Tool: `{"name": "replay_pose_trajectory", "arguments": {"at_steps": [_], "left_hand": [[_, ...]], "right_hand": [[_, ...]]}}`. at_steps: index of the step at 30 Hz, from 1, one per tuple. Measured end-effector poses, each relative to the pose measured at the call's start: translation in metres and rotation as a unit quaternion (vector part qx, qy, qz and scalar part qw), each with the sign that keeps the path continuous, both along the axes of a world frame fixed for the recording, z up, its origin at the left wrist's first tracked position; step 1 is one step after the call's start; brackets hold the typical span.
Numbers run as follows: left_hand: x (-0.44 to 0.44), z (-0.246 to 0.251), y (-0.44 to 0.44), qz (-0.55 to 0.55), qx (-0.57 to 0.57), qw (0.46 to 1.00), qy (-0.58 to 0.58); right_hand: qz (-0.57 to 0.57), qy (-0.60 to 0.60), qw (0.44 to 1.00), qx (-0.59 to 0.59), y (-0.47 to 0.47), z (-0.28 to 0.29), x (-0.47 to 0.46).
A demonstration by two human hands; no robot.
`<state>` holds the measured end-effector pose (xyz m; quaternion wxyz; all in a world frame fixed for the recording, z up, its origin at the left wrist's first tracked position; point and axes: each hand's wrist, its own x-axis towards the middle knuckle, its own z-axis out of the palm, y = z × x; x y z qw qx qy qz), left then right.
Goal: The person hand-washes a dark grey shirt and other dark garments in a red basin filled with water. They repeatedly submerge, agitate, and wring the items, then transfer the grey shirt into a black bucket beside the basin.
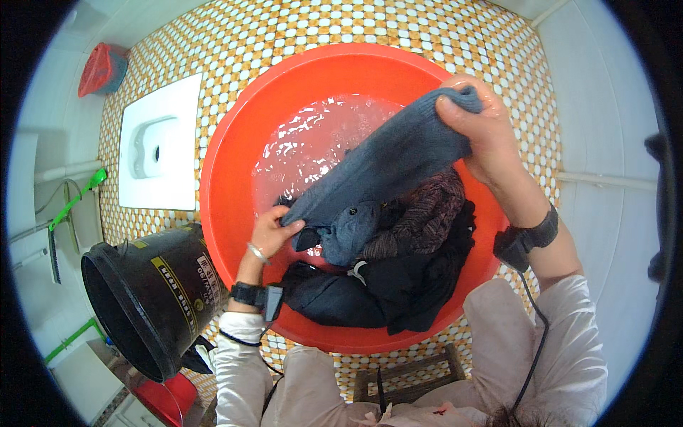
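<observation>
A wet blue-grey garment (389, 155) is stretched slantwise over a large red plastic basin (229, 160). My right hand (480, 117) grips its upper end, where a ribbed edge folds over, above the basin's far right rim. Lower down, my left hand (275, 229) pinches the other end between thumb and fingers. Part of the same cloth, with a small dark button, hangs towards the water. Beneath it lie a dark patterned knit garment (427, 213) and black clothing (373, 299), heaped at the near right. Soapy water (315, 144) with bubbles shows at the far left.
A black bucket (155, 299) bearing writing leans on its side against the basin's left. Beyond it, a white squat toilet (160, 149) is set in the tiled floor (331, 21). A red bucket (168, 397) stands lower left, a wooden stool (411, 373) near my knees.
</observation>
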<state>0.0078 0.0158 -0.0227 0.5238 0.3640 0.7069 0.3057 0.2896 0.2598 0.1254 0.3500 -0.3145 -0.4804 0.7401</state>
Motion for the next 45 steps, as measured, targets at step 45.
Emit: {"name": "replay_pose_trajectory", "arguments": {"at_steps": [45], "left_hand": [[-0.021,-0.032,0.041,0.303,-0.006,0.902,-0.307]], "right_hand": [[0.056,-0.408,0.893,0.180,0.034,-0.213,-0.053]]}}
